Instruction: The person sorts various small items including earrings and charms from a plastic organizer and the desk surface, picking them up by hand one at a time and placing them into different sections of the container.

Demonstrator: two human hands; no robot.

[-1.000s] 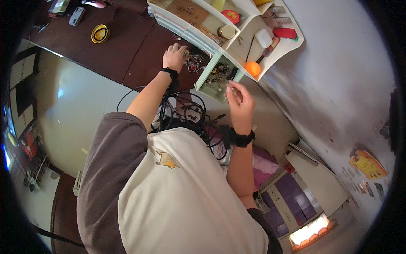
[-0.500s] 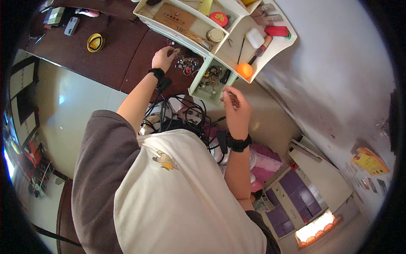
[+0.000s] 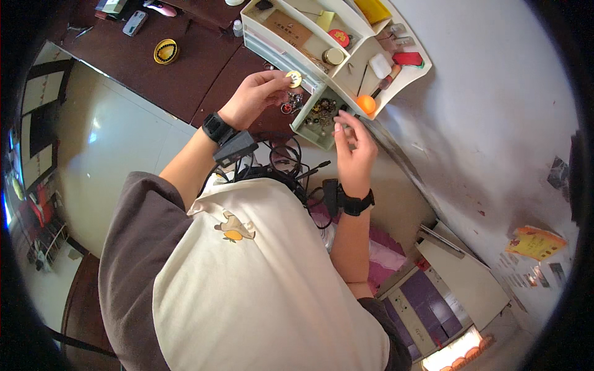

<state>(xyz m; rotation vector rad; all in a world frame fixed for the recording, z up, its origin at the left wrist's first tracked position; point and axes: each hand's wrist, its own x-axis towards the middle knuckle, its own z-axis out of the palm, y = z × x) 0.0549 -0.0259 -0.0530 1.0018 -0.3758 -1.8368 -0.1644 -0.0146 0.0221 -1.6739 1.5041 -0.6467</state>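
My left hand (image 3: pixel 257 96) pinches a small round gold-coloured piece with a pale centre (image 3: pixel 294 78). Below it on the dark table lies a pile of small jewellery (image 3: pixel 292 102), partly covered by the hand. My right hand (image 3: pixel 357 148) is empty, its thumb and fingers apart and loosely bent, at the right side of a pulled-out pale green drawer (image 3: pixel 301 128). More tangled jewellery and small beads (image 3: pixel 322 114) lie in that drawer. Each wrist wears a black band with a small dark box.
The drawer belongs to a white organizer (image 3: pixel 356 80) holding a brown card, a jar, a red round tin and an orange ball (image 3: pixel 365 104). A yellow-and-black bowl (image 3: pixel 166 52) and a phone (image 3: pixel 135 23) sit on the table. Black cables (image 3: pixel 281 173) tangle below the drawer.
My left hand has risen from the jewellery pile and moved right toward the drawer, with the gold piece now in plain view. My right hand's fingers have spread apart.
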